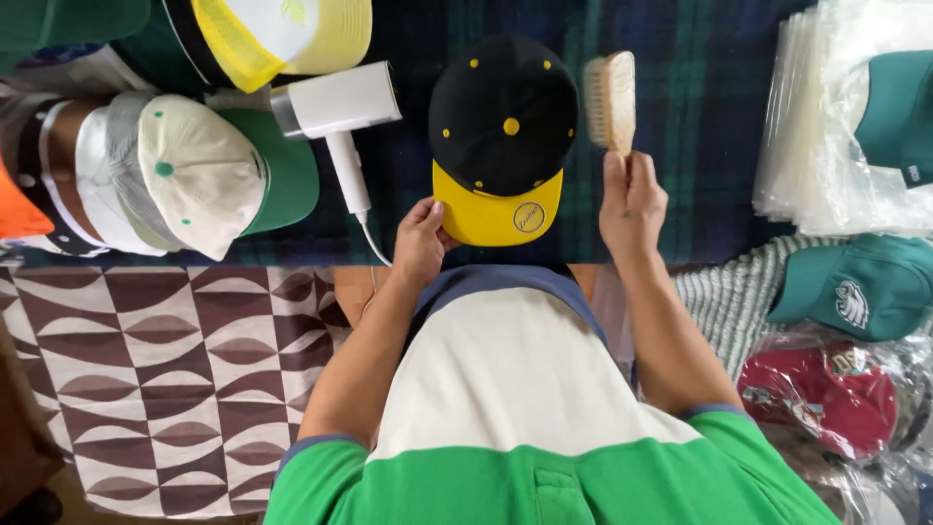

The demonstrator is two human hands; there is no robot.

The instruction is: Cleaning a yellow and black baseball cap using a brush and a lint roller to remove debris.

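Note:
A black cap (502,112) with a yellow brim and yellow eyelets lies on a dark plaid cloth (700,146). My left hand (420,241) grips the left edge of the yellow brim. My right hand (631,199) holds the handle of a wooden bristle brush (610,99), which stands upright just right of the cap's crown, bristles facing the cap. The brush is close to the cap; I cannot tell whether it touches.
A white handheld hair dryer (340,107) lies left of the cap. Stacked caps (194,170) fill the far left, a yellow mesh cap (282,34) above. Clear plastic bags (826,146), green caps (860,287) and a bagged red cap (816,399) sit right. A patterned rug (165,369) covers the floor.

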